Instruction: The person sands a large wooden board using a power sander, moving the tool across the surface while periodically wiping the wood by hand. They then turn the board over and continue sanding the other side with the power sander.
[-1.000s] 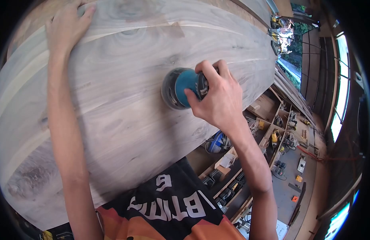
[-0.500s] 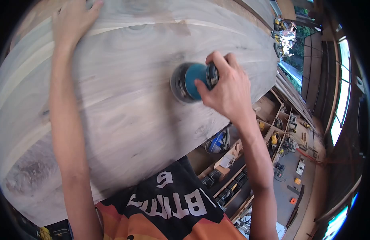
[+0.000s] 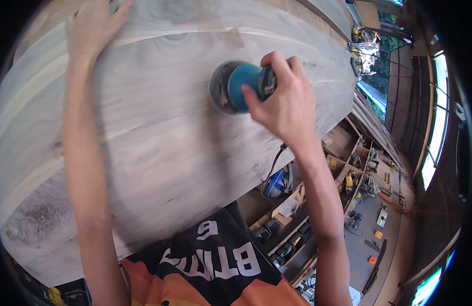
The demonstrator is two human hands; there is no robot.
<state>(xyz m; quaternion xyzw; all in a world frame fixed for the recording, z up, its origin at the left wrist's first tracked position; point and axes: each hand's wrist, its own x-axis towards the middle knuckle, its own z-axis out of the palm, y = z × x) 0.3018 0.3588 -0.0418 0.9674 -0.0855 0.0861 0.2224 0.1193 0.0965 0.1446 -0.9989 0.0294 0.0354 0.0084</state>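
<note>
Here, right hand (image 3: 284, 104) grips sander (image 3: 235, 93) — left hand (image 3: 93, 25) flat on slab (image 3: 159, 143).

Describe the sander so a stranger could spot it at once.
Start at the big pale wood slab that fills most of the view. On its upper middle, under the right hand, sits the sander. It is the only teal, round-bodied tool on the bare wood.

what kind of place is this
Most likely a woodworking shop. The right hand holds a blue sander on a big wooden slab, the left hand rests flat on it, and shelves of power tools stand below.
</note>
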